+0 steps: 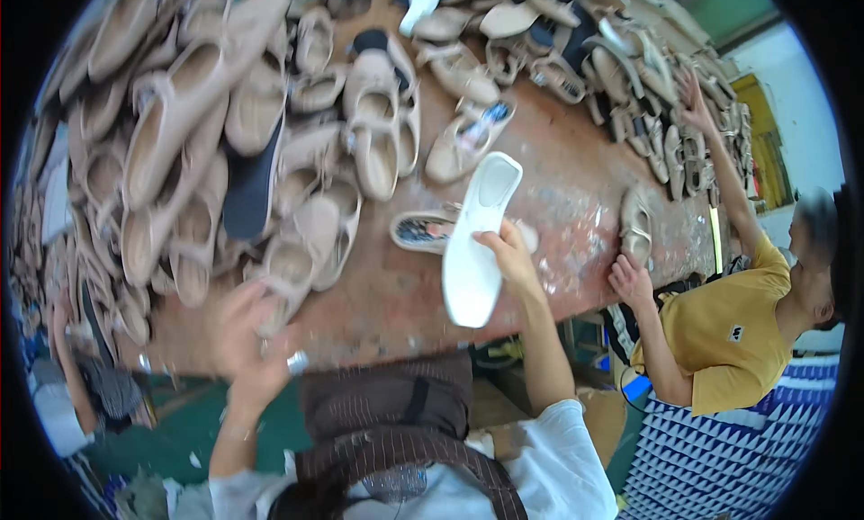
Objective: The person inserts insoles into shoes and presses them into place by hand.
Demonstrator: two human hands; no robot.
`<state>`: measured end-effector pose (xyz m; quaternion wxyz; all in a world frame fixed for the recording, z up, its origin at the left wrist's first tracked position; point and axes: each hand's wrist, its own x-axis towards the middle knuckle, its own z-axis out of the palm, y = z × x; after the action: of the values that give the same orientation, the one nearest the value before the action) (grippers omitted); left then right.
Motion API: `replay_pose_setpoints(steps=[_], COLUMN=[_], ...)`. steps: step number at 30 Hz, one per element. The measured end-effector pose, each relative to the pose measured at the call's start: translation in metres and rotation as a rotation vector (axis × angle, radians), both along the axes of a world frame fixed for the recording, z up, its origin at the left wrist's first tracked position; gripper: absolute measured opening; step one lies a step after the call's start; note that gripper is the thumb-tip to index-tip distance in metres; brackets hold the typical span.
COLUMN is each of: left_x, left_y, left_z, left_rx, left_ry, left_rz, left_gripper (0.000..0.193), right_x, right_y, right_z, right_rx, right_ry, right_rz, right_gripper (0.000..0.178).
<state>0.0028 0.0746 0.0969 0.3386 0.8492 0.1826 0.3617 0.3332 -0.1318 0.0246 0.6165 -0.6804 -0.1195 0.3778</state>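
Note:
My right hand (511, 252) grips a white insole (475, 282) by its edge, thumb on top, and holds it above the table. Partly hidden below the insole lies a beige shoe (417, 231) with a dark patterned inside. My left hand (255, 336) is smeared by motion near the table's front edge, so its fingers do not show clearly. Closest to it is a beige strap shoe (297, 261) at the edge of the left pile. Another beige shoe (470, 142) with something blue and white inside rests beyond the insole.
Beige shoes (193, 165) are heaped on the left of the worn reddish table (378, 291). More shoes and insoles (621, 70) pile up at the far right. A co-worker in a yellow shirt (742, 318) reaches over the right side, one hand at a shoe (635, 225).

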Motion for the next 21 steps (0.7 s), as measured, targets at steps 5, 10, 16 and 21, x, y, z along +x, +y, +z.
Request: replay_pose_setpoints(steps=[5,10,16,21], left_x=[0.103,0.112,0.062,0.007], left_y=[-0.044,-0.04,-0.077,-0.091], left_z=[-0.071,-0.111,-0.112,-0.096], left_rx=[0.125,0.246,-0.076,-0.069], left_ry=[0.4,0.246,0.193,0.277], left_rz=[-0.345,-0.313,-0.237,-0.177], left_gripper=[0.062,0.036,0.014,0.016], right_x=[-0.091,-0.113,-0.11,-0.12], right_y=[-0.027,-0.076,-0.096,-0.077], right_z=[-0.003,0.0,0.006,0.02], right_rx=[0.255,0.41,0.049,-0.361], right_ry=[0.368,0.272,-0.011,-1.075], right_rz=[-0.033,-0.258,-0.141,0.279], right_gripper=[0.056,0.068,0.056,0.058])
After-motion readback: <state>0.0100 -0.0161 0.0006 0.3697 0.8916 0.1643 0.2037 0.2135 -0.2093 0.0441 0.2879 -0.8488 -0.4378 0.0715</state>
